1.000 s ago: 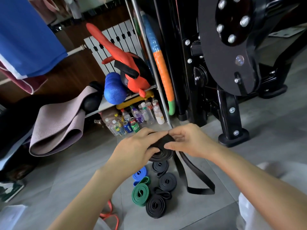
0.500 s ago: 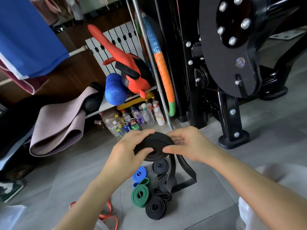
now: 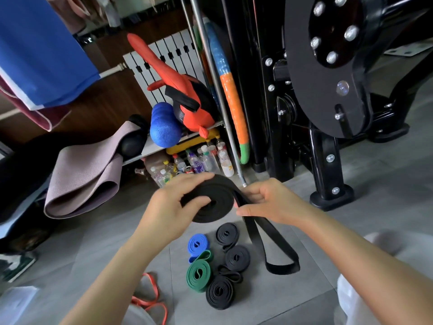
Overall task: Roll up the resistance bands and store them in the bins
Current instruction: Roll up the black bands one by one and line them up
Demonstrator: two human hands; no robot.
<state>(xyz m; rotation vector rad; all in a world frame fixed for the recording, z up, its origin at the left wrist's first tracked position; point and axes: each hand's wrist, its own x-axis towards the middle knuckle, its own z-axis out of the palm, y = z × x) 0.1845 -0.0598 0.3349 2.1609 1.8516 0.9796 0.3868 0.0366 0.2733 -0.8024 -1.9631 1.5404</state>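
Left hand (image 3: 171,207) grips one half-coiled black band (image 3: 215,200) at center; right hand (image 3: 269,202) pinches its loose tail at three o'clock. On the floor (image 3: 365,226) at six o'clock: three black rolls (image 3: 237,257), one blue roll (image 3: 198,244), one green roll (image 3: 198,275).

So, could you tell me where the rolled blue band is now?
The blue band lies on the floor, low centre-left in head view, beside the green roll.

Floor (image 3: 351,233): grey tiles.
Rolled: blue roll (image 3: 198,244), green roll (image 3: 198,274), three black rolls (image 3: 237,257), clustered close together.
Loose: orange band (image 3: 150,299), left of them.
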